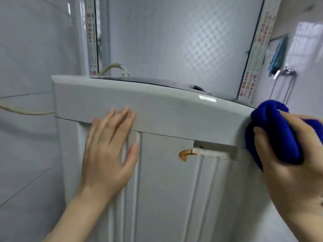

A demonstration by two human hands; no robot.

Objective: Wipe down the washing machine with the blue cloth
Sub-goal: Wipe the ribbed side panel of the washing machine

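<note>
A white top-loading washing machine (174,112) fills the middle of the view, seen from its side, with a rust-coloured stain below a notch in its upper band. My left hand (110,151) lies flat on the side panel, fingers straight and reaching onto the band. My right hand (293,165) grips a bunched blue cloth (272,130) and holds it against the machine's right corner, where the band meets the panel.
A beige hose (111,67) rises behind the machine's top and a cord (21,110) runs off to the left along the tiled wall. A frosted door stands behind. At the right, a blue towel (277,55) hangs above a metal tap (284,71).
</note>
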